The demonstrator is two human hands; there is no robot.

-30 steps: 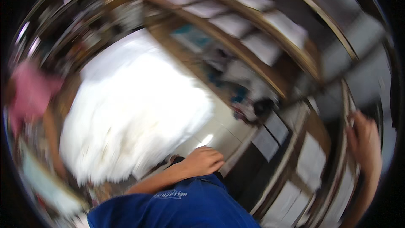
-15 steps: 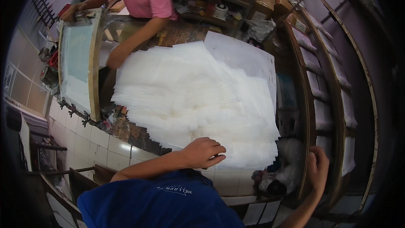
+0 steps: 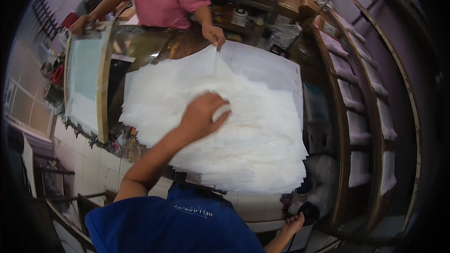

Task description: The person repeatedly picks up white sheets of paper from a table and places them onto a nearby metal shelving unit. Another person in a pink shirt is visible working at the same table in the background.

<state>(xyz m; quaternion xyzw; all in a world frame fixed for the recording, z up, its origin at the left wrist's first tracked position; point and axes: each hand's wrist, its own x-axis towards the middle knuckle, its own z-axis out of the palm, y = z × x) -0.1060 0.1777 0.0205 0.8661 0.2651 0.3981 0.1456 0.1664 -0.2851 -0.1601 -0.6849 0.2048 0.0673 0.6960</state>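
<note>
A broad, fanned pile of thin white translucent sheets (image 3: 262, 126) covers most of the table. My left hand (image 3: 204, 115) is over the middle of the pile, fingers bent and thumb apart, with nothing seen between them; whether it touches the sheets I cannot tell. Low at the right, off the table, my right hand (image 3: 291, 226) hangs with its fingers curled in and nothing visible in them. Across the table a co-worker in a pink shirt pinches the far corner of a sheet with one hand (image 3: 214, 35). The co-worker's other hand (image 3: 82, 24) grips a framed printing screen (image 3: 104, 89).
The screen stands tilted up at the table's left end. A larger pale board or sheet (image 3: 267, 61) lies under the pile at the far right. Along the right runs a wooden rack (image 3: 338, 112) bearing white bundles. Clear plastic bags (image 3: 321, 182) sit beside the table's near right corner.
My left hand has moved from the near edge farther over the pile. My right hand has dropped from beside the rack. The co-worker's hand has gone from beside the screen to the sheet corner.
</note>
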